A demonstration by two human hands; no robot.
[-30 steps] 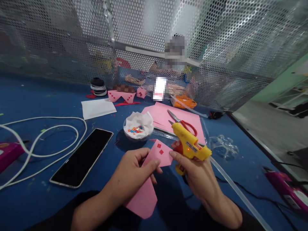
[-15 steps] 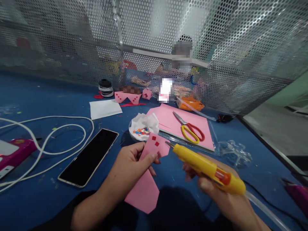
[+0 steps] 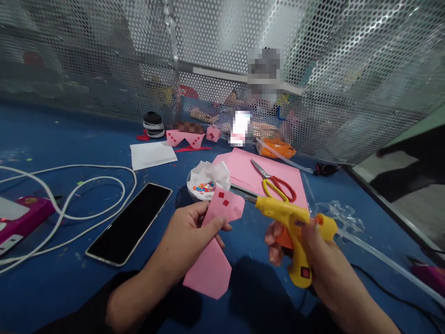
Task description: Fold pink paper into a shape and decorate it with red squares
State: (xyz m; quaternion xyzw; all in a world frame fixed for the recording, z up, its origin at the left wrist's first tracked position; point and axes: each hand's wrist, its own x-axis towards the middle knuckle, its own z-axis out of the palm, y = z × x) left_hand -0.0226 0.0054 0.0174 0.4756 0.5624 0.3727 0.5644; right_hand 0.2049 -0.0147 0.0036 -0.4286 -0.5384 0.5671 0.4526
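Note:
My left hand (image 3: 194, 232) pinches a pink felt cutout (image 3: 212, 273) by its middle, thumb on top. Two small red squares sit near the cutout's upper end. In my right hand (image 3: 323, 260) is a yellow glue gun (image 3: 283, 211), its metal nozzle pointing left, close to the cutout's right edge but apart from it. A clear glue stick (image 3: 385, 262) runs out of the gun's back. Just beyond the cutout stands a bowl (image 3: 212, 174) lined with white paper, holding small coloured bits.
Scissors (image 3: 274, 181) lie on pink sheets (image 3: 239, 162) behind the gun. A phone (image 3: 132, 222) and a looped white cable (image 3: 93, 215) are at left. Along the back are a thread spool (image 3: 153, 124), pink pieces (image 3: 185, 138) and a mesh screen (image 3: 114, 60), with a person behind it.
My right hand has turned the glue gun from lying on its side to upright, so its handle and trigger show. The nozzle has drawn slightly away from the felt; my left hand barely moved.

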